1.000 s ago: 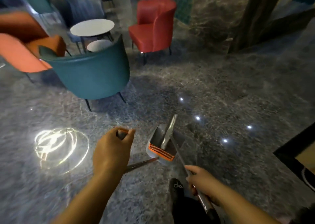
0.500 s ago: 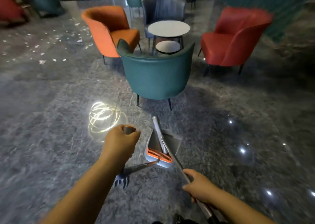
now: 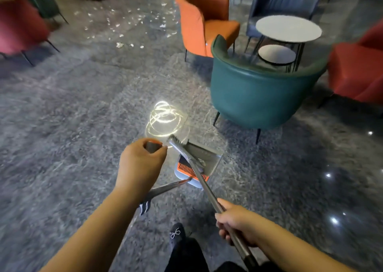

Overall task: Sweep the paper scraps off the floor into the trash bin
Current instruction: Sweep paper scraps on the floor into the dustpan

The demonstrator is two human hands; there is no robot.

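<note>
**Inspector A:** Premises: a lounge with a dark grey marbled floor (image 3: 62, 110), polished, showing a bright ring-shaped light reflection (image 3: 163, 117). A teal armchair (image 3: 259, 93), an orange armchair (image 3: 205, 19) and red armchairs stand around two round white benches (image 3: 288, 28).

**Inspector B:** Position of the paper scraps (image 3: 124, 26)?

**Inspector A:** Scattered on the floor at the far side, left of the orange armchair, well apart from both hands. Small, white, irregular pieces; the blur prevents finer detail.

**Inspector B:** State of each grip?

**Inspector A:** The left hand (image 3: 138, 166) is curled around the grey top end of a handle (image 3: 165, 190) that slants down and joins the dustpan (image 3: 199, 164). The right hand (image 3: 238, 224) is wrapped around the metal shaft of the broom (image 3: 201, 180), which crosses over the dustpan.

**Inspector B:** Condition of the dustpan?

**Inspector A:** Grey, with an orange comb edge, near the floor just ahead of the hands. Whether it touches the floor cannot be told. A dark shoe (image 3: 176, 235) shows at the lower edge.
</note>
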